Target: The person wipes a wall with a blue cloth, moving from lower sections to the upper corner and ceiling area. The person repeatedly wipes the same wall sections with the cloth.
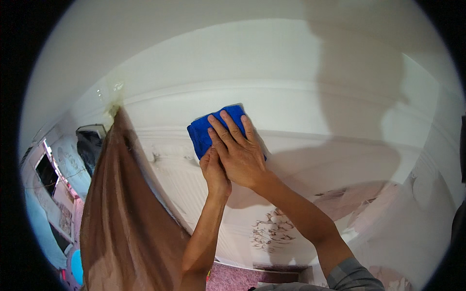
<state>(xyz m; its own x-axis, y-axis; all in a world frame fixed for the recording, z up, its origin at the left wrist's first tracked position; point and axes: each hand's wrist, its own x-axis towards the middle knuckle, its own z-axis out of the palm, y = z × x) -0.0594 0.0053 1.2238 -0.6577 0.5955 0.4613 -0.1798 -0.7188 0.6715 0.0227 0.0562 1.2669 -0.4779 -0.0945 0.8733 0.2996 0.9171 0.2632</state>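
Note:
A folded blue cloth (199, 135) lies flat against the white wall (287, 109), just below a raised moulding line. My right hand (241, 156) presses on it with the palm down and the fingers spread over its upper part. At the cloth's lower edge, my left hand (216, 174) has its fingers curled and seems to pinch the fabric. The two hands touch each other, with the left one partly under the right. Part of the cloth is hidden beneath my fingers.
A brown curtain (120, 203) hangs at left from a yellowish stained spot (115, 105) on the wall. Printed wall decoration (275, 229) shows below my hands. Pink carpet (236, 277) lies at the bottom. Beyond the curtain are a dark bag-like object (90, 145) and a blue round object (76, 267).

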